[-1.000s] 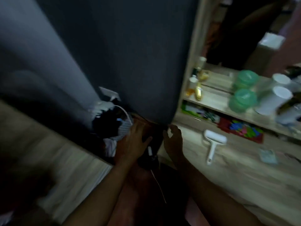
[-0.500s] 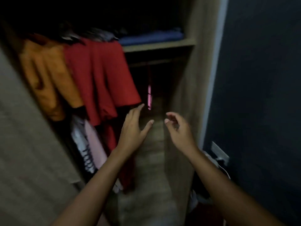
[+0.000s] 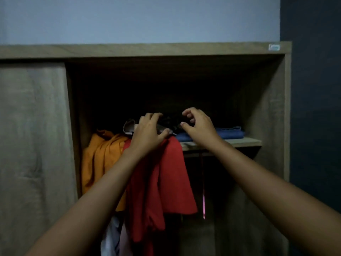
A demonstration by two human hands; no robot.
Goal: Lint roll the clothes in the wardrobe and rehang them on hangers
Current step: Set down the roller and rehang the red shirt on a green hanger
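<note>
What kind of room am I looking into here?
Most likely a bedroom at home, seen at an open wooden wardrobe. An orange garment and a red garment hang inside, and folded blue clothes lie on its shelf.

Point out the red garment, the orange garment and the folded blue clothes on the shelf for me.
red garment (image 3: 171, 174): head view, on its hanging front panel.
orange garment (image 3: 100, 157): head view, on its draped upper folds.
folded blue clothes (image 3: 228, 134): head view, on the stack's front edge.
</note>
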